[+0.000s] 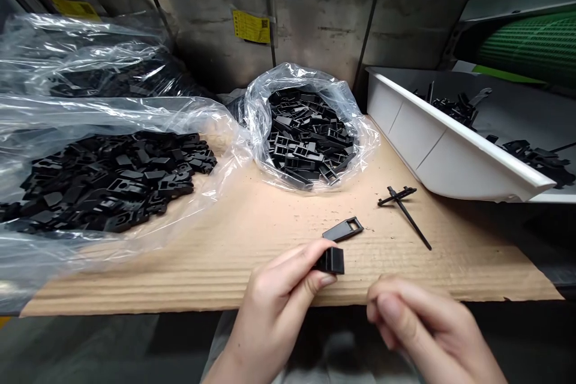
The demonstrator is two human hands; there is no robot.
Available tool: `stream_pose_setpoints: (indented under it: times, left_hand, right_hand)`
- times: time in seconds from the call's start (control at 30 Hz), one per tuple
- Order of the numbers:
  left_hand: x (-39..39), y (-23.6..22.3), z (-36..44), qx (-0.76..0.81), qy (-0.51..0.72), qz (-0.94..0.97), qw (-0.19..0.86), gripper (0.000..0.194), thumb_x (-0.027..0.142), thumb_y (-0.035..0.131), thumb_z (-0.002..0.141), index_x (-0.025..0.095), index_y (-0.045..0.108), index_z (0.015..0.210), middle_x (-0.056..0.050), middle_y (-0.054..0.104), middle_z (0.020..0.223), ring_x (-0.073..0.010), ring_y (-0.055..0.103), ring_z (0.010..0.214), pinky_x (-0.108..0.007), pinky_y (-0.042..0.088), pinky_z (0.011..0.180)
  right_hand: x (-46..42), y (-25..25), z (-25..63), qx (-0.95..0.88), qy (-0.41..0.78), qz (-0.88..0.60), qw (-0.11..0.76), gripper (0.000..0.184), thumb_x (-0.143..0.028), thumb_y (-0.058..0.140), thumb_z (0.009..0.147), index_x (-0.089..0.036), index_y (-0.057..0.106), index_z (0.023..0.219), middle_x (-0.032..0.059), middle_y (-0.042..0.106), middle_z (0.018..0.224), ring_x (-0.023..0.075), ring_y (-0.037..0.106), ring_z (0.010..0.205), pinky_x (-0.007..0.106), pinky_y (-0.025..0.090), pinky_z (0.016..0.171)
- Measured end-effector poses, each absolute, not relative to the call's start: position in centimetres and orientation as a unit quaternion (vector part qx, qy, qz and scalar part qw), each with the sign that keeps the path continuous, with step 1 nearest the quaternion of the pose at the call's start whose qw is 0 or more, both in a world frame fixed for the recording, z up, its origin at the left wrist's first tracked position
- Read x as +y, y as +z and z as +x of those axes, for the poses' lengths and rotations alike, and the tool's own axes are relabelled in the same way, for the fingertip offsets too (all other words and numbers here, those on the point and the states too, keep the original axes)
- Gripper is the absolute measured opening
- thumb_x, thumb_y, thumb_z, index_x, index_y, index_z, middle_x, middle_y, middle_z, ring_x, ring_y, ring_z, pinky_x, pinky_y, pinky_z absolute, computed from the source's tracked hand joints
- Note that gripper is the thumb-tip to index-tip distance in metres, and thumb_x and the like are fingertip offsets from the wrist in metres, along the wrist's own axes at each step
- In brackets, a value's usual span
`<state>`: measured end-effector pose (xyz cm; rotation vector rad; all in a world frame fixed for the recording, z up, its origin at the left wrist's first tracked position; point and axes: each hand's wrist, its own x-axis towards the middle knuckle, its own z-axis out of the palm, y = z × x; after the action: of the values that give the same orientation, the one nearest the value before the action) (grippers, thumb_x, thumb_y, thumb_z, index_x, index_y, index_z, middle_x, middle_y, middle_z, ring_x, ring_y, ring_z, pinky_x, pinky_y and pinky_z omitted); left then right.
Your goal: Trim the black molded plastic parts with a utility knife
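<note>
My left hand [274,294] pinches a black plastic block-shaped part [332,261] between thumb and fingers. Just beyond it, a flat black slotted plastic piece [342,229] rests at the hand's fingertips; I cannot tell whether the two are joined. My right hand [418,324] hangs slightly blurred at the front edge of the corrugated cardboard sheet [225,273], its fingers curled together on nothing visible. A thin black plastic crossbar part with a long stem [400,207] lies on the cardboard to the right, apart from both hands.
An open clear plastic bag [306,132] of black parts sits mid-table, with a larger one [103,180] left and another [90,66] behind it. A tilted white tray [450,156] holding black parts stands right, below a green belt [526,42]. A metal wall [324,24] closes the back.
</note>
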<state>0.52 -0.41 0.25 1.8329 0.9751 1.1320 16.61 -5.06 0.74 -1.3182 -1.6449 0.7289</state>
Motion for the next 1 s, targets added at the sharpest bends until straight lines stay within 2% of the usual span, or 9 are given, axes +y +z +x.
stream_pose_setpoints:
  times: [0.13,0.2,0.37,0.5,0.63,0.73,0.8,0.93,1.0]
  left_hand:
    - [-0.5,0.4,0.4,0.354,0.425,0.716,0.426,0.032,0.009,0.056,0.081,0.030,0.063,0.104,0.003,0.066,0.099,-0.0148,0.060,0.092,-0.018,0.045,0.080]
    - [-0.4,0.5,0.1,0.332,0.398,0.717,0.466,0.025,0.015,0.054,0.083,0.029,0.065,0.100,0.000,0.062,0.098,-0.0167,0.057,0.093,-0.021,0.044,0.082]
    - [-0.2,0.8,-1.0,0.295,0.369,0.695,0.543,0.017,0.034,0.059,0.080,0.027,0.070,0.091,0.001,0.049,0.068,-0.0131,0.047,0.065,-0.020,0.042,0.062]
    - [-0.4,0.9,-1.2,0.321,0.383,0.591,0.633,0.023,0.039,0.060,0.078,0.026,0.068,0.096,0.001,0.057,0.066,-0.0104,0.049,0.056,-0.020,0.040,0.058]
    - [-0.3,0.7,-0.4,0.301,0.415,0.525,0.679,0.033,0.050,0.056,0.076,0.020,0.063,0.087,-0.002,0.060,0.077,-0.0112,0.054,0.061,-0.020,0.043,0.058]
    - [-0.4,0.5,0.2,0.340,0.443,0.499,0.663,0.020,0.034,0.056,0.083,0.028,0.057,0.102,0.003,0.059,0.077,-0.0063,0.052,0.055,-0.015,0.041,0.051]
    - [-0.5,0.4,0.3,0.367,0.433,0.503,0.651,0.034,0.027,0.060,0.081,0.032,0.051,0.114,0.003,0.061,0.082,-0.0086,0.056,0.062,-0.017,0.045,0.057]
    - [-0.5,0.5,0.1,0.399,0.420,0.578,0.574,0.016,0.017,0.062,0.078,0.026,0.067,0.090,0.001,0.065,0.089,-0.0144,0.059,0.086,-0.019,0.044,0.078]
    - [-0.4,0.7,0.0,0.392,0.429,0.614,0.534,0.016,0.014,0.061,0.078,0.026,0.069,0.086,0.002,0.066,0.092,-0.0148,0.058,0.092,-0.018,0.042,0.083]
  right_hand:
    - [-3.9,1.5,16.3,-0.561,0.409,-0.548,0.466,0.019,-0.036,0.051,0.081,-0.021,0.057,0.070,-0.0042,0.053,0.061,0.0091,0.050,0.058,0.017,0.040,0.055]
    - [-3.2,1.7,15.8,-0.539,0.476,-0.527,0.453,0.019,-0.035,0.057,0.077,-0.020,0.051,0.068,-0.0043,0.049,0.063,0.0095,0.047,0.061,0.018,0.038,0.055]
    - [-2.2,1.9,16.0,-0.487,0.560,-0.503,0.442,0.032,-0.045,0.054,0.079,-0.018,0.042,0.066,-0.0081,0.036,0.054,0.0049,0.031,0.048,0.016,0.027,0.044]
    - [-3.1,1.5,16.8,-0.452,0.571,-0.506,0.462,0.034,-0.048,0.053,0.079,-0.018,0.045,0.065,-0.0083,0.038,0.050,0.0040,0.031,0.043,0.015,0.026,0.041]
    - [-4.7,1.0,16.9,-0.536,0.409,-0.579,0.458,0.024,-0.040,0.055,0.079,-0.020,0.056,0.066,-0.0033,0.054,0.059,0.0090,0.052,0.055,0.016,0.040,0.053]
    - [-5.5,0.7,16.8,-0.639,0.255,-0.572,0.445,0.021,-0.037,0.050,0.082,-0.025,0.064,0.092,0.0008,0.064,0.077,0.0145,0.062,0.066,0.019,0.047,0.058]
    - [-5.6,0.4,16.7,-0.677,0.178,-0.561,0.442,0.025,-0.032,0.047,0.085,-0.025,0.062,0.105,0.0024,0.066,0.080,0.0155,0.064,0.067,0.020,0.049,0.058]
    - [-4.9,-0.2,16.4,-0.711,0.077,-0.523,0.464,0.016,-0.014,0.049,0.084,-0.021,0.058,0.096,0.0018,0.066,0.079,0.0141,0.064,0.067,0.020,0.048,0.062]
    - [-4.5,-0.3,16.2,-0.729,0.064,-0.495,0.469,0.014,-0.009,0.051,0.083,-0.020,0.055,0.089,0.0013,0.065,0.074,0.0123,0.061,0.062,0.020,0.046,0.058]
